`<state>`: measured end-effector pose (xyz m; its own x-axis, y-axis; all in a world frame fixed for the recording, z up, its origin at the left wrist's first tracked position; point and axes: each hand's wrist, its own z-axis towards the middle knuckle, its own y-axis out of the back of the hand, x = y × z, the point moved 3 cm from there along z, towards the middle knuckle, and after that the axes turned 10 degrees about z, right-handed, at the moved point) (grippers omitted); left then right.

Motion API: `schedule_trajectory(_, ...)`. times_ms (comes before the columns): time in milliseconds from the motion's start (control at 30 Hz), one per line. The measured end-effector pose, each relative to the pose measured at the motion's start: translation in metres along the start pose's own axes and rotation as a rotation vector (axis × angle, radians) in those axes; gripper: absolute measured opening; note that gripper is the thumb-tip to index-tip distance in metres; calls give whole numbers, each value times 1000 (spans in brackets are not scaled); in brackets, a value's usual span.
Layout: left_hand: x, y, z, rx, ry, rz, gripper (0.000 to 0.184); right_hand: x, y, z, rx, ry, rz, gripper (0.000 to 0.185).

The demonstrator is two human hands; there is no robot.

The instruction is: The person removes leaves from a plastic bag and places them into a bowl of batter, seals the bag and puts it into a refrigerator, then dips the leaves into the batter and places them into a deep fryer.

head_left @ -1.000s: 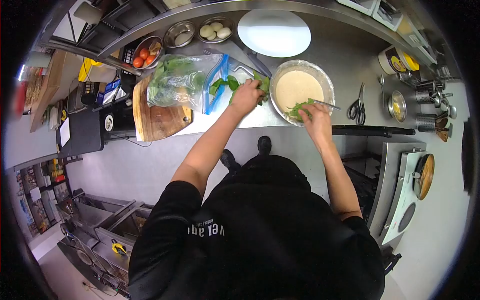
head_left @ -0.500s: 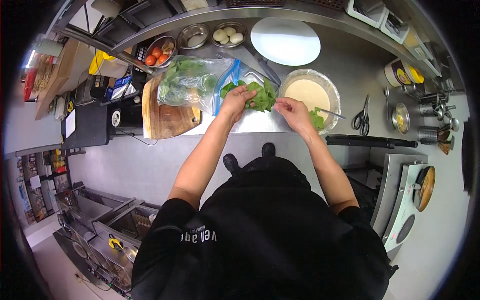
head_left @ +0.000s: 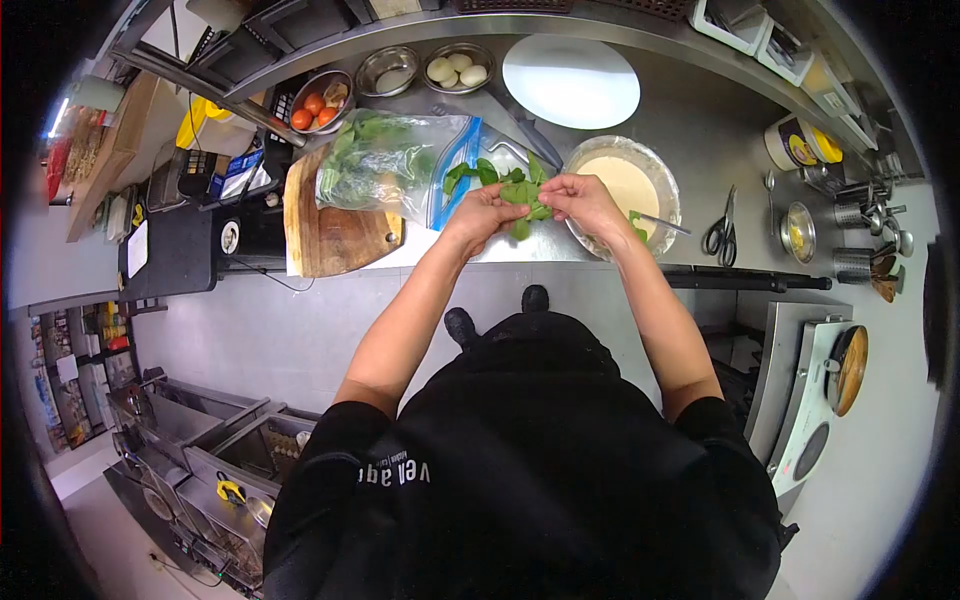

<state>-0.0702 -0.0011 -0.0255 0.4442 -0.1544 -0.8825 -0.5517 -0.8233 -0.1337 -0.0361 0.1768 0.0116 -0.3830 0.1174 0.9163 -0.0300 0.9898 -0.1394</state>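
Note:
A bunch of green leaves (head_left: 522, 194), which look like spinach, is held between my two hands above the counter. My left hand (head_left: 482, 218) is closed around the lower part of the bunch. With thumb and fingers pinched, my right hand (head_left: 588, 205) grips a leaf at the bunch's right side. To the left, a clear zip bag (head_left: 375, 165) full of more greens lies partly on a wooden cutting board (head_left: 345, 240). Right beside my right hand stands a bowl of pale batter (head_left: 615, 185), with a utensil handle across its rim and some green leaf at its edge.
A white oval plate (head_left: 570, 82) sits behind the batter bowl. Metal bowls hold tomatoes (head_left: 315, 104) and peeled eggs or onions (head_left: 458, 70). Black scissors (head_left: 720, 232) lie to the right, near a small metal bowl (head_left: 798, 236). A shelf (head_left: 440, 28) overhangs the counter's back.
Both hands have come closer together, the right one moving slightly left and up onto the leaves. The bunch has turned and now spreads between the hands.

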Motion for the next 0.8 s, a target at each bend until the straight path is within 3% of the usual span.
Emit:
schedule_trajectory(133,-4,-12,-6,-18,82,-100,26,-4,-1,-7,-24,75,81,35)
schedule_trajectory(200,-3,-14,-6,-23,93,-168,25,-15,0,-17,-182,16,288,50)
schedule_trajectory(267,-5,-20,-11,16,121,-344,26,-25,-2,-28,-175,-61,254,49)
schedule_trajectory(367,-3,-26,-12,-7,90,-365,26,-37,-2,-39,-107,-158,289,46)
schedule_trajectory(633,-1,-35,-11,19,58,-333,27,-25,8,-47,-164,51,3,48)
schedule_trajectory(800,-13,-37,-18,-39,74,-256,26,-14,15,-46,-93,17,22,38)
